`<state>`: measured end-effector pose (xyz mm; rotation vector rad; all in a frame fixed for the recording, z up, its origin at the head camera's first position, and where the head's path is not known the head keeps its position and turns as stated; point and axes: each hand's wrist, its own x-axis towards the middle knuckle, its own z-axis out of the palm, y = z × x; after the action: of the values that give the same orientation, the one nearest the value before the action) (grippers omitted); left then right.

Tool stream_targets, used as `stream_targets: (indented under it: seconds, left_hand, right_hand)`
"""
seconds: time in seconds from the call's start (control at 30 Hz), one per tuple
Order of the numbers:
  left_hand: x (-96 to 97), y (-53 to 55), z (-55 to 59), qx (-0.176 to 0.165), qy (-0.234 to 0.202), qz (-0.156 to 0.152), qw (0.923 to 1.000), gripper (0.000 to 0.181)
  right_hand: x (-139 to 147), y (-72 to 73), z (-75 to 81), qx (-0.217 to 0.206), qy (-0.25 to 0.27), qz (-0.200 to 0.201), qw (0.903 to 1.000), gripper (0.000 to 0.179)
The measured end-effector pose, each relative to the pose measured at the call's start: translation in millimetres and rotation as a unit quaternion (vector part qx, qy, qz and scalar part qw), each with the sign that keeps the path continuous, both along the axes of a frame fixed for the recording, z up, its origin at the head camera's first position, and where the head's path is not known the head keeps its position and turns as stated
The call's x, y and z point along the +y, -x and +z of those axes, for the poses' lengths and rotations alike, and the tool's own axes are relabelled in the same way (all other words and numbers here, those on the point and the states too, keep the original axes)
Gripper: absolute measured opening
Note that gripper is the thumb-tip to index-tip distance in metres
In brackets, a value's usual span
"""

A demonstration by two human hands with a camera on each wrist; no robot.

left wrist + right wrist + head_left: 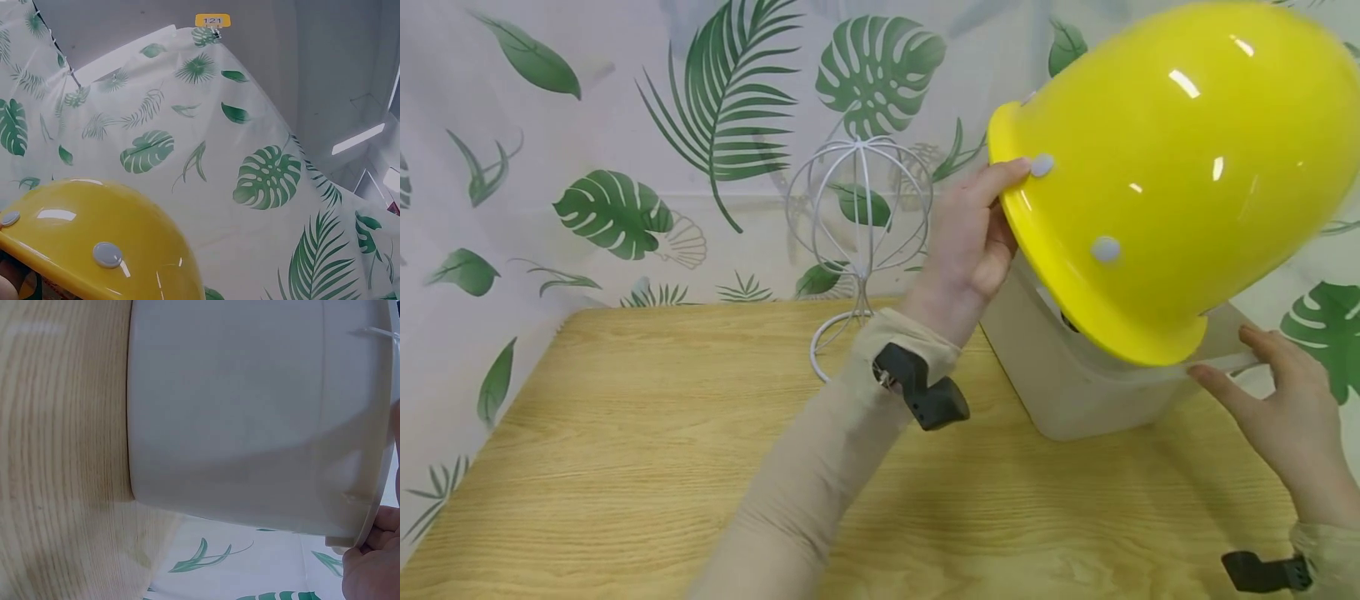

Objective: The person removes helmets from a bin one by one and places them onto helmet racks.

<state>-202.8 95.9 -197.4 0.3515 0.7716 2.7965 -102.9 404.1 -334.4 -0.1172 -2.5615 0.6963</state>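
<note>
My left hand (970, 237) grips a shiny yellow hard hat (1187, 158) by its brim, thumb on the outer side near a grey rivet. The hat is tilted above a whitish plastic bin (1075, 400) and hides much of its opening. In the left wrist view the hat's dome (137, 219) fills the lower left. My right hand (1292, 404) holds the bin's rim at its near right corner. The right wrist view shows the bin's side wall (250, 412) with fingers (375, 562) at the rim. What lies inside the bin is mostly hidden.
A white wire stand (861, 273) with a globe-shaped top stands at the back of the wooden table (625, 433), left of the bin. A leaf-patterned curtain (595, 133) hangs behind the table and along its left side.
</note>
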Motion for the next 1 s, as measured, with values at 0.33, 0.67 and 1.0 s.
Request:
stream_targets:
  seconds: [0.33, 0.67, 1.0]
  left_hand:
    - [-38.7, 7.1, 13.5, 0.000, -0.058, 0.052, 0.9970, 0.014]
    - [-75.2, 10.5, 17.5, 0.029, -0.091, 0.081, 0.9921, 0.021]
    - [-96.3, 8.8, 27.2, 0.007, -0.164, 0.089, 0.9824, 0.023]
  right_hand:
    - [4, 10.8, -0.3, -0.012, 0.005, 0.005, 0.9999, 0.072]
    - [8, 17.4, -1.3, 0.008, 0.005, 0.011, 0.9999, 0.071]
    - [8, 16.8, -1.2, 0.011, 0.006, 0.009, 0.9999, 0.071]
